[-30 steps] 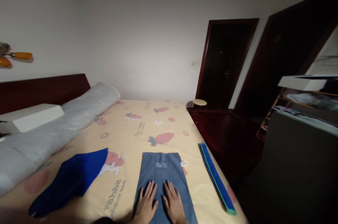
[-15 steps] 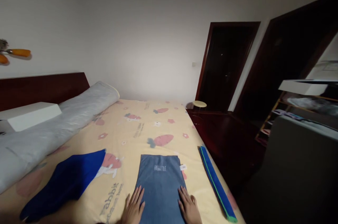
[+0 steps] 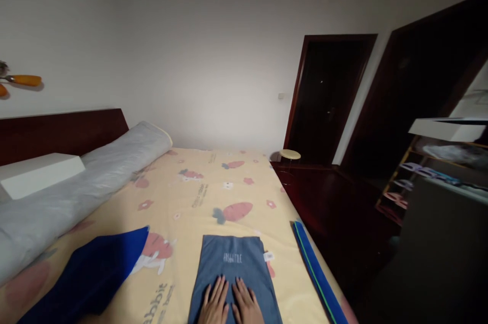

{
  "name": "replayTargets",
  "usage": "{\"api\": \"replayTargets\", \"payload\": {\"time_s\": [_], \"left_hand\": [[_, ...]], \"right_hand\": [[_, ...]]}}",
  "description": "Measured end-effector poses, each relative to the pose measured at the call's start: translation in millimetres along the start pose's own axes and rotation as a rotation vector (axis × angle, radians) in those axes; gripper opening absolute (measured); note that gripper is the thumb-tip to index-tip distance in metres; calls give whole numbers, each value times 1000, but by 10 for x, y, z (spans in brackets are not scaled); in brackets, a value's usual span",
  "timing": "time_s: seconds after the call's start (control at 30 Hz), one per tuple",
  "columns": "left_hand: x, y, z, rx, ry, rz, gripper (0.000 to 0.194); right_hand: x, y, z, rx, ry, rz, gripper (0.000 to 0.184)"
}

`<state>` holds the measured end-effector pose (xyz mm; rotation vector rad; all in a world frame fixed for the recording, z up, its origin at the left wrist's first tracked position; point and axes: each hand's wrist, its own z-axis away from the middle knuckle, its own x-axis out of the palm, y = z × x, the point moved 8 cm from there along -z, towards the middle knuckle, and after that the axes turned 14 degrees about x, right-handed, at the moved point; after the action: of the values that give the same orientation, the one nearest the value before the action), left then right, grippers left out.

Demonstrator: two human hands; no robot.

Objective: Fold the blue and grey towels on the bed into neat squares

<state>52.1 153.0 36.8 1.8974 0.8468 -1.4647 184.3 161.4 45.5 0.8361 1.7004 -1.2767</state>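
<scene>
A grey-blue towel (image 3: 238, 275) with white lettering near its far end and a small white tag on its right edge lies flat on the bed. My left hand (image 3: 215, 301) rests palm down on it, fingers stretched out. Close beside it, my right hand (image 3: 246, 301) also lies flat on the cloth with fingers extended. To the left is a dark blue cloth (image 3: 99, 268), loosely spread. A blue folded strip of cloth with green edging (image 3: 316, 270) runs along the bed's right side.
The bed sheet (image 3: 198, 242) is yellow with carrots and rabbits. A grey roll (image 3: 114, 171) and a white box (image 3: 41, 174) lie at the left by the headboard (image 3: 57, 133). A round stool (image 3: 290, 154) and a rack (image 3: 404, 176) stand at the right.
Both hands have moved inward from the towel's side edges to its middle and now lie close together. The view has tilted up slightly.
</scene>
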Motion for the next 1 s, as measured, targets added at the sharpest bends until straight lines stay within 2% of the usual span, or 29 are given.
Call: {"api": "replayTargets", "payload": {"time_s": [0.07,0.13,0.2,0.33,0.4,0.47,0.53,0.6,0.67,0.73,0.83,0.93,1.0], "left_hand": [[96,-77,-121,-9,-30,2,61],[128,-231,-155,-56,-58,19,58],[96,-453,-93,-147,-73,26,54],[-16,-894,177,-379,-69,-16,50],[-20,-980,255,-412,-73,-23,49],[-5,-994,270,-413,-69,-25,48],[10,-977,234,-417,-56,-37,49],[47,-927,134,-400,-56,-46,50],[128,-835,-41,-338,-78,-23,53],[239,-706,-281,-232,-105,34,62],[360,-566,-670,-92,-111,107,69],[377,-605,-996,-5,-95,142,67],[366,-731,-1123,30,-108,167,66]], "right_hand": [[81,-26,-123,-40,-24,-5,49],[84,64,-219,-42,-43,-6,48],[15,303,-283,24,-39,7,48],[-189,981,-289,244,48,38,48],[-212,1198,-265,283,75,41,47],[-186,1286,-254,293,102,52,47],[-141,1253,-267,282,143,82,46],[-96,1079,-308,196,205,109,46],[-36,782,-367,15,261,113,46],[64,454,-444,-193,264,112,46],[204,124,-655,-352,217,117,46],[216,39,-939,-385,201,99,49],[191,140,-1132,-359,155,84,49]]}}
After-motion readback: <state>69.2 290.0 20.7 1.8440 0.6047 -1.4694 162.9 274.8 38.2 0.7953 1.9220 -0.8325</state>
